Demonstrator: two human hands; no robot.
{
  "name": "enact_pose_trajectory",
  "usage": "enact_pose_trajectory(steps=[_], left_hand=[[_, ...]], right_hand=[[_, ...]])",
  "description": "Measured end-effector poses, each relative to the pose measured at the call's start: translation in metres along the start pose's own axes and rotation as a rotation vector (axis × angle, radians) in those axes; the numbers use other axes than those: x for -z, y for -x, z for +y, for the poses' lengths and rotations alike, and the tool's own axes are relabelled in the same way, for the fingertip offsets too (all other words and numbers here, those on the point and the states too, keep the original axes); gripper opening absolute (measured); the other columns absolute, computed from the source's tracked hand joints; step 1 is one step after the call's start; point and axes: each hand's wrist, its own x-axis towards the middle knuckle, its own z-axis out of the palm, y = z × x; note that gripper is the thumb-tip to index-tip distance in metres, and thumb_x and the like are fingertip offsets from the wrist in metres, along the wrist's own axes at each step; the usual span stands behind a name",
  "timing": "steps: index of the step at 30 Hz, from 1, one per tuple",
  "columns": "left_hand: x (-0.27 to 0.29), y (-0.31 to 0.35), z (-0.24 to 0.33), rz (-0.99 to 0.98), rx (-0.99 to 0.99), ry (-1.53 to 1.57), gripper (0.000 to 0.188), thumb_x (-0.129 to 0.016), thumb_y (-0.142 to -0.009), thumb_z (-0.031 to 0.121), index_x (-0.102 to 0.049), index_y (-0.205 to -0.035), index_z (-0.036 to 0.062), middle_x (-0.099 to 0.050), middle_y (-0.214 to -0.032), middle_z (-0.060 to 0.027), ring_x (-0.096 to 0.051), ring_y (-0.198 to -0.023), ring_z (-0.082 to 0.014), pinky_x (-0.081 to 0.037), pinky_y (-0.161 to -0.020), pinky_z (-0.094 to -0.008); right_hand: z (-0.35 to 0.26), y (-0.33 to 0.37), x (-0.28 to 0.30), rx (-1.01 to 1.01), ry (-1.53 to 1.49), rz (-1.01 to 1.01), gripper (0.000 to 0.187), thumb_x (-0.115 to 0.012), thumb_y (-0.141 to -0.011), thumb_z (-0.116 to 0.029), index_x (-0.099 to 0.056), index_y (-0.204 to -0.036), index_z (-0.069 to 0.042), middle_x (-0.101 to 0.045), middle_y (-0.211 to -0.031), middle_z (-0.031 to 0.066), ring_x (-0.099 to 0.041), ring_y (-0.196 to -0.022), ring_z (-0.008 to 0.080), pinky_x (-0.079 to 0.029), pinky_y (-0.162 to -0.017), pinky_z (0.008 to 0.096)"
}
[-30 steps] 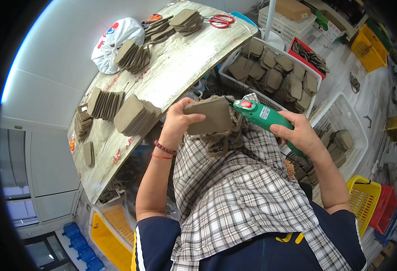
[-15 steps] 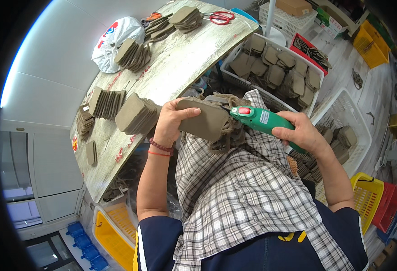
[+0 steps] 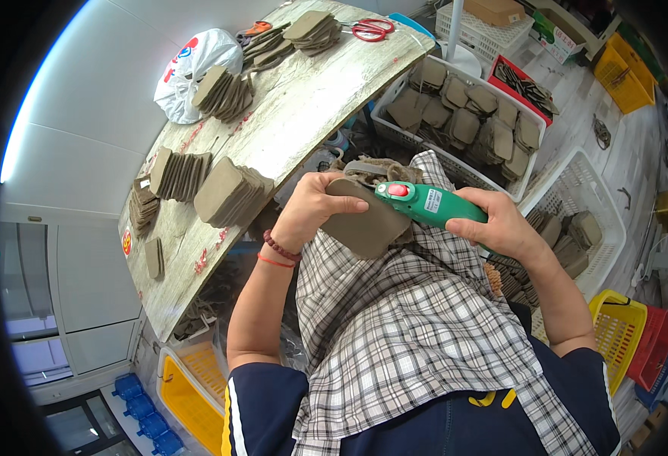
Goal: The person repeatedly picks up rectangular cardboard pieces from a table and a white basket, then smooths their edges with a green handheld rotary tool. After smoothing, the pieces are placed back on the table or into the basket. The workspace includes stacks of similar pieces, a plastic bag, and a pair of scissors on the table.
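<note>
My left hand (image 3: 312,211) is closed on a brown-grey rounded flat pad (image 3: 366,229), its thumb lying across the top face. In my right hand (image 3: 502,222) is a green handheld power tool (image 3: 431,205) with a red switch, the fingers wrapped round its body. The tool's front end meets the pad's upper right edge; its tip is hidden there. Behind the pad, a bunch of brown scraps (image 3: 385,169) rests on the checked apron (image 3: 417,304) over my lap.
Stacks of similar pads (image 3: 231,194) stand on the worn table (image 3: 288,137) at left, with red scissors (image 3: 373,30) and a white plastic bag (image 3: 197,68). White crates (image 3: 527,186) of pads sit at right. A yellow basket (image 3: 622,330) is lower right.
My left hand has turned the pad so it tilts down to the right, covering more scraps. The green tool has shifted slightly left along the pad's edge.
</note>
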Motion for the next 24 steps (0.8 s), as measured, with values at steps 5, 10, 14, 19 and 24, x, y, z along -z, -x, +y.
enact_pose_trajectory(steps=[5,10,14,19,24], left_hand=[[-0.003,-0.004,0.002,-0.077,0.045,-0.045,0.03,-0.075,-0.072,-0.004,-0.068,-0.101,-0.0039,-0.071,-0.088,-0.0072,-0.066,-0.075,-0.0131,-0.053,-0.075,-0.0258],[-0.007,-0.016,-0.005,-0.164,-0.036,-0.054,0.03,-0.075,-0.073,-0.002,-0.067,-0.102,-0.0029,-0.07,-0.091,-0.007,-0.066,-0.077,-0.0124,-0.052,-0.075,-0.0253],[0.001,-0.02,-0.007,0.025,0.044,0.134,0.027,-0.073,-0.077,0.001,-0.065,-0.103,-0.0015,-0.07,-0.092,-0.0073,-0.066,-0.079,-0.0142,-0.053,-0.072,-0.0266],[0.015,-0.023,-0.033,0.396,-0.216,0.597,0.028,-0.066,-0.084,0.0,-0.057,-0.11,0.0002,-0.065,-0.101,-0.0076,-0.065,-0.089,-0.0179,-0.055,-0.083,-0.035],[-0.016,-0.036,-0.048,0.469,-0.393,0.951,0.038,-0.062,-0.086,-0.005,-0.05,-0.121,0.0026,-0.059,-0.116,-0.0075,-0.058,-0.108,-0.0215,-0.049,-0.095,-0.0368]], right_hand=[[-0.005,-0.005,-0.001,0.024,0.001,-0.014,0.042,-0.073,-0.082,-0.028,-0.064,-0.11,0.002,-0.06,-0.076,0.0012,-0.055,-0.065,0.0069,-0.046,-0.058,0.0232],[0.006,-0.021,-0.004,0.063,-0.081,-0.03,0.038,-0.072,-0.084,-0.028,-0.065,-0.106,0.002,-0.059,-0.074,0.001,-0.054,-0.061,0.0069,-0.045,-0.054,0.0236],[0.016,-0.025,-0.009,0.118,-0.093,0.221,0.037,-0.068,-0.087,-0.032,-0.063,-0.103,0.001,-0.059,-0.074,0.0012,-0.053,-0.058,0.0065,-0.045,-0.052,0.0238],[0.034,-0.014,-0.012,0.071,-0.107,0.399,0.039,-0.068,-0.087,-0.033,-0.063,-0.106,0.001,-0.058,-0.073,0.0001,-0.052,-0.057,0.0063,-0.044,-0.052,0.0235],[0.03,-0.009,-0.041,0.086,-0.021,0.423,0.041,-0.071,-0.086,-0.032,-0.062,-0.109,0.001,-0.061,-0.073,0.0028,-0.053,-0.062,0.0089,-0.045,-0.057,0.0257]])
